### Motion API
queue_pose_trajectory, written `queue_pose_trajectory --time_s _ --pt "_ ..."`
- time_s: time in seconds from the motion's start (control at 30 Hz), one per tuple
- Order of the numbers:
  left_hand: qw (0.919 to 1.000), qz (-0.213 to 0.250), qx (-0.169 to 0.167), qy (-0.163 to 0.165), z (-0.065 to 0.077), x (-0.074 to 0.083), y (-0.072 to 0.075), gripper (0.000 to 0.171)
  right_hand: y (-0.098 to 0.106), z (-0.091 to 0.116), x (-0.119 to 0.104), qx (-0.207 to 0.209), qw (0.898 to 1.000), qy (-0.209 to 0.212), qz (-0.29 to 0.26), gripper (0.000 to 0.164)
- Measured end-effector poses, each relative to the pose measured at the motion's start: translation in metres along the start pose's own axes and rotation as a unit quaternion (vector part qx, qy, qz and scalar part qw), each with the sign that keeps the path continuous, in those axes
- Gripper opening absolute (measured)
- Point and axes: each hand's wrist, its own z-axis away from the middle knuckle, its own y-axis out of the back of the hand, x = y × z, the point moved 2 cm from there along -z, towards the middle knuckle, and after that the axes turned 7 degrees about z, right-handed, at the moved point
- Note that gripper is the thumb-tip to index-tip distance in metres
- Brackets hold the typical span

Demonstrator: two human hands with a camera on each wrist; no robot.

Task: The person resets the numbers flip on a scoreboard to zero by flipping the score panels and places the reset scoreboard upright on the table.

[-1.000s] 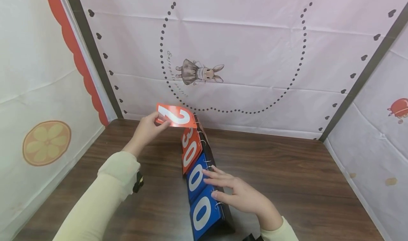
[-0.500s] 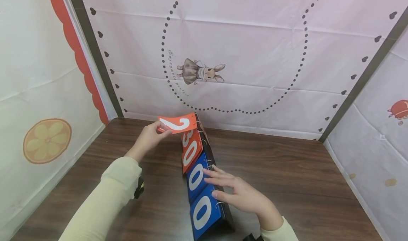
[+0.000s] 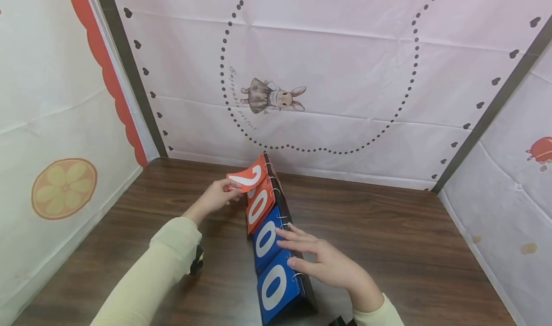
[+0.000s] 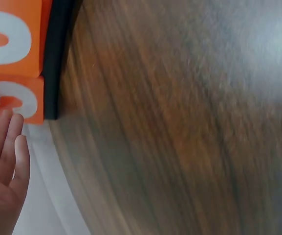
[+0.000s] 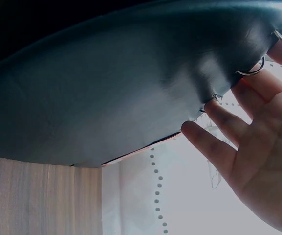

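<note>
A flip scoreboard (image 3: pixel 304 295) with ringed number cards stands tent-like on the table, running away from me. At its far end my left hand (image 3: pixel 217 196) pinches the free edge of a red card (image 3: pixel 249 176) marked 2, which bends over a 3 card beneath. Beside it hangs a red 0 card (image 3: pixel 260 206); nearer are two blue 0 cards (image 3: pixel 266 239). My right hand (image 3: pixel 325 261) rests on the top edge by the rings, fingers spread and fairly straight. In the right wrist view its fingertips (image 5: pixel 194 131) touch the black back board (image 5: pixel 106 88).
Brown wood-grain table (image 3: pixel 388 235) lies around the scoreboard. A pale cloth wall (image 3: pixel 345 76) with a printed rabbit rises just behind its far end. Further cloth walls stand at left (image 3: pixel 26 100) and right (image 3: pixel 517 211).
The left hand has lowered the red 2 card and moved right, toward the board. The card now slopes down over the 3 card. My right hand has stayed put.
</note>
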Motion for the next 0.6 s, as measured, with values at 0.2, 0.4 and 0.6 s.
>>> queue_pose_trajectory --time_s 0.2,0.4,0.6 --pt "0.9928 0.102 -0.049 0.039 -0.005 -0.010 -0.014 0.051 0.000 0.000 0.001 0.004 1.000 0.003 -0.002 0.041" --pt "0.9871 0.116 -0.071 0.085 -0.008 -0.019 -0.025 0.058 0.000 0.000 0.002 0.004 1.000 0.009 -0.008 0.040" --pt "0.9888 0.078 -0.062 0.111 -0.010 -0.017 -0.033 0.057 0.000 0.000 0.002 0.005 1.000 0.008 -0.010 0.039"
